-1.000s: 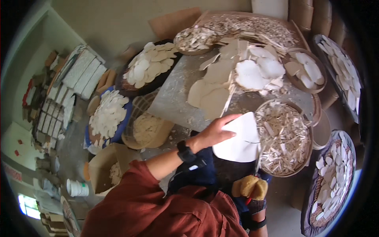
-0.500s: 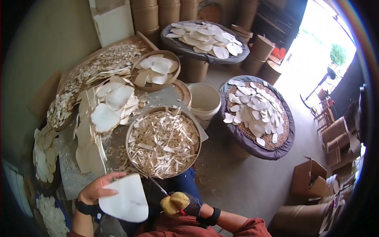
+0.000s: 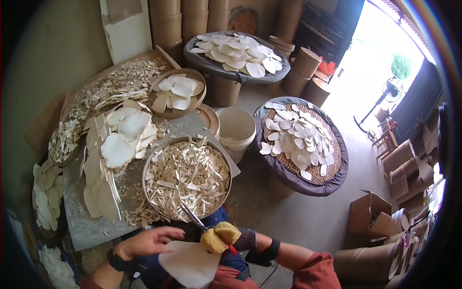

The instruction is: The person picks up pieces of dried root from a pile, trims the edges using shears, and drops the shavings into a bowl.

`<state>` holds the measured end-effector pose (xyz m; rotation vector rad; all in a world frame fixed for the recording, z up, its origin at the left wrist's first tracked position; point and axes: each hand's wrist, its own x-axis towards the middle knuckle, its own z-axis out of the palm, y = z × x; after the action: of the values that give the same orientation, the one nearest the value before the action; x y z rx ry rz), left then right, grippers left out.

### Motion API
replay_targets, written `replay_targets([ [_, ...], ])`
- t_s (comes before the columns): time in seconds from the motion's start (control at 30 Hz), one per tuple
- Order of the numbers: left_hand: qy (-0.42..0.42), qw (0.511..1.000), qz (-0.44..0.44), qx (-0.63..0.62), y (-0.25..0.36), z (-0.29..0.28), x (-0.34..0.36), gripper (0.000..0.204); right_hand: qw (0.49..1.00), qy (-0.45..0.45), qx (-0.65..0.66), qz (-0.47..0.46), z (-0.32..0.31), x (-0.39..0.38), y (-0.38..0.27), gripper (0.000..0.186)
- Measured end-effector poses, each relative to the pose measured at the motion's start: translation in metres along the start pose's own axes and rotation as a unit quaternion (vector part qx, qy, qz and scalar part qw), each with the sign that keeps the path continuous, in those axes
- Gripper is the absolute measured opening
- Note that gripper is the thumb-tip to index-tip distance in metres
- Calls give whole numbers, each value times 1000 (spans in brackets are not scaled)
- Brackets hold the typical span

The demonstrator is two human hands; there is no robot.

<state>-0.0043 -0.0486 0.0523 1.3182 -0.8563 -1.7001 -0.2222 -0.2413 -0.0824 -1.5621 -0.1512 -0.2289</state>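
My left hand (image 3: 150,241) pinches the upper corner of a flat, pale white slice (image 3: 191,266) between thumb and fingers. The slice lies low in front of me, over my lap. My right hand (image 3: 246,241) wears a dark glove, with thick yellow padding (image 3: 220,237) on thumb and fingers. It is closed on red-handled scissors (image 3: 195,217), whose blades point up and left over the rim of a round tub (image 3: 145,179). The slice's right corner is close under the yellow padding. Thin pale offcuts (image 3: 185,173) fill the tub.
Stacked pale slices (image 3: 118,150) lie on the grey board to the left, near a shallow round tray (image 3: 202,96). A white bucket (image 3: 250,137) stands beyond the tub. Two cloth-rimmed round trays (image 3: 284,189) (image 3: 211,72) bear more slices. Cardboard drums (image 3: 368,264) and a box (image 3: 368,212) stand right.
My left hand has moved right with the slice, bringing it close to the right hand. The scissors have come up over the tub's rim. The whole view has shifted slightly.
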Motion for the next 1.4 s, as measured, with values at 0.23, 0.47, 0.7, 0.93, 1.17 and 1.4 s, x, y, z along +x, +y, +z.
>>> replay_targets([
  [0.23, 361, 908, 152, -151, -45, -16, -43, 29, 923, 150, 354, -25, -134, 99, -102, 34],
  [0.47, 342, 918, 141, -142, -67, 3, -45, 20, 947, 103, 304, 25, -126, 110, -84, 34],
  [0.7, 328, 935, 124, -53, -46, -10, -27, 24, 954, 131, 237, 130, -15, 21, -25, 25],
  [0.93, 393, 911, 117, 36, -49, -24, -8, 19, 946, 228, 136, 188, 33, -24, -44, 17],
  [1.17, 399, 834, 159, 347, -35, -24, 40, 15, 823, 272, 420, 269, 68, -50, -26, 17],
  [1.4, 363, 718, 244, 541, -34, -37, 71, 15, 593, 247, 721, 261, 71, -40, -38, 24],
])
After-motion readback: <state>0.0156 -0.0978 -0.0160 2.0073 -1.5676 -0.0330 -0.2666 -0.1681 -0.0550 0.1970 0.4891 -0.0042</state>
